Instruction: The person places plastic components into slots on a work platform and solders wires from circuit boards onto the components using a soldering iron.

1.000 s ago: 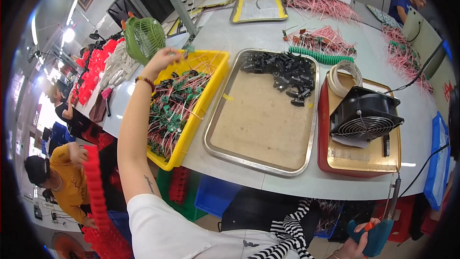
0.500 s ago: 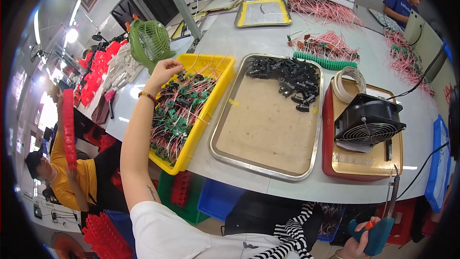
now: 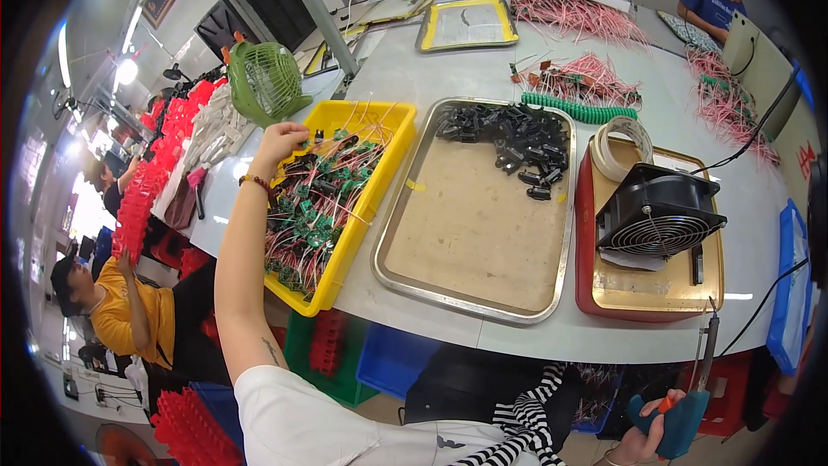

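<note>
My left hand (image 3: 283,140) is over the far left corner of a yellow plastic basket (image 3: 398,142), its fingertips pinched together. Whatever is between them is too small to make out. Piled in the basket are green circuit boards (image 3: 315,229) with pink and white wires and some black parts. At the lower right, my right hand (image 3: 640,442) grips a soldering gun (image 3: 686,427) with a teal body and an orange trigger. Its thin metal tip points up, near the table's front edge.
A metal tray (image 3: 466,246) with black plastic parts (image 3: 526,142) lies right of the basket. Beyond it, a black fan (image 3: 660,216) and a tape roll (image 3: 623,151) sit on a red tin (image 3: 591,280). A green fan (image 3: 266,86) stands behind the basket. Co-workers sit left and far right.
My left hand has shifted slightly left and down, still pinched. My right hand keeps the soldering gun in place. At left, a co-worker's long red strip has tilted and moved.
</note>
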{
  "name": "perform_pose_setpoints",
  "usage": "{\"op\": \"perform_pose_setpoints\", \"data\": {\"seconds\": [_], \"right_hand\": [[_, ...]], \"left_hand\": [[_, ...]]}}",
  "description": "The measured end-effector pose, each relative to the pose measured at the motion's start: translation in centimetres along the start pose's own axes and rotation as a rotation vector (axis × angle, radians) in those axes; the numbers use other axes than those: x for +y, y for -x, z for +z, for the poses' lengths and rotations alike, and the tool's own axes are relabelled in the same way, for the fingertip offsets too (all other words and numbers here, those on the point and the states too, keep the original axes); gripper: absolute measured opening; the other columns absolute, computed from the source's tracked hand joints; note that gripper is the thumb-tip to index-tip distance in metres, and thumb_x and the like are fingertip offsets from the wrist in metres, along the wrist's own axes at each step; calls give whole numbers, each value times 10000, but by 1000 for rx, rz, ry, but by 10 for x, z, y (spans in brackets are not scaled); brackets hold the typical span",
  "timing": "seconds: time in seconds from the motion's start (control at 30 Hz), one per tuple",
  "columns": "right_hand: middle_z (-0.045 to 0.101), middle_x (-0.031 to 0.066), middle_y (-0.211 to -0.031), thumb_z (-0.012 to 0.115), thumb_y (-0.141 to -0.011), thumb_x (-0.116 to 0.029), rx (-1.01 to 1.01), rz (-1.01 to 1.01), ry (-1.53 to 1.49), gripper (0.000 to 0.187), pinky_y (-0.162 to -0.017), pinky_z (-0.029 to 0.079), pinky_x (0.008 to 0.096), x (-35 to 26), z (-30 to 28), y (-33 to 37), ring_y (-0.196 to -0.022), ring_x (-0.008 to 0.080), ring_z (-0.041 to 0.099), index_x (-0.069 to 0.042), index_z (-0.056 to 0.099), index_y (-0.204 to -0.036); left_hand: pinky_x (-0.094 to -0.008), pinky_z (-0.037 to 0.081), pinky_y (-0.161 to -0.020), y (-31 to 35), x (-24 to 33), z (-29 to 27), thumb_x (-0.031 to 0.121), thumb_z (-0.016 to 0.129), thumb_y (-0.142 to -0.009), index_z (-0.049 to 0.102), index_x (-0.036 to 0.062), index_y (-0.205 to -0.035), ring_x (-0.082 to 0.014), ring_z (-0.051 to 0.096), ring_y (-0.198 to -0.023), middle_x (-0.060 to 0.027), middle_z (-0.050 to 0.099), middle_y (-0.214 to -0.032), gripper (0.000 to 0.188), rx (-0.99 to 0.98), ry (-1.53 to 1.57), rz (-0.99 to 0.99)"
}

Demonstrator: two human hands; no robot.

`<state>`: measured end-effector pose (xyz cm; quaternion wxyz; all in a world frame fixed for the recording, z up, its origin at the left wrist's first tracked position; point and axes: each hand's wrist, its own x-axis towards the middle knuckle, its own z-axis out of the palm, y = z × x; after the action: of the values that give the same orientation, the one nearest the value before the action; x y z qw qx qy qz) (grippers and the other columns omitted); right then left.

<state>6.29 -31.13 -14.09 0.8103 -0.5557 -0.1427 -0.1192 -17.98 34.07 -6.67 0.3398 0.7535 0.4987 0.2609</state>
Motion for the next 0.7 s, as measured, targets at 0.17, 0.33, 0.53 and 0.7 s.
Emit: {"op": "perform_pose_setpoints", "data": {"seconds": [0.17,0.33,0.53,0.7], "right_hand": [[582,213,-972,535,-641,-6,-10,-14,23,445,-571,485,278,0,5,0,-716,282,564,111,485,-1068],[593,205,-953,526,-644,15,-29,-103,99,401,-634,508,299,-5,10,-1,-744,289,583,118,501,-1030],[590,189,-970,528,-652,8,-25,-12,-16,401,-657,496,287,-4,-2,5,-763,261,579,93,508,-1043],[585,170,-981,538,-655,6,-44,-22,-31,430,-598,460,251,-3,-2,2,-732,224,558,62,511,-1080]], "left_hand": [[-239,411,-508,-1,-11,-9,236,720,-717,660,17,-776,-100,545,-571,-27,618,-698,235,-135,-220,-50],[-271,409,-518,-2,1,-3,316,753,-667,660,9,-709,-110,522,-545,-19,588,-612,324,-227,-466,-83],[-275,475,-639,-18,-8,-2,249,722,-658,675,22,-788,-158,604,-640,-67,649,-709,266,-77,-410,143],[-324,497,-703,-14,62,57,237,669,-696,669,32,-821,-233,639,-723,-108,665,-774,240,-120,-477,447]]}}
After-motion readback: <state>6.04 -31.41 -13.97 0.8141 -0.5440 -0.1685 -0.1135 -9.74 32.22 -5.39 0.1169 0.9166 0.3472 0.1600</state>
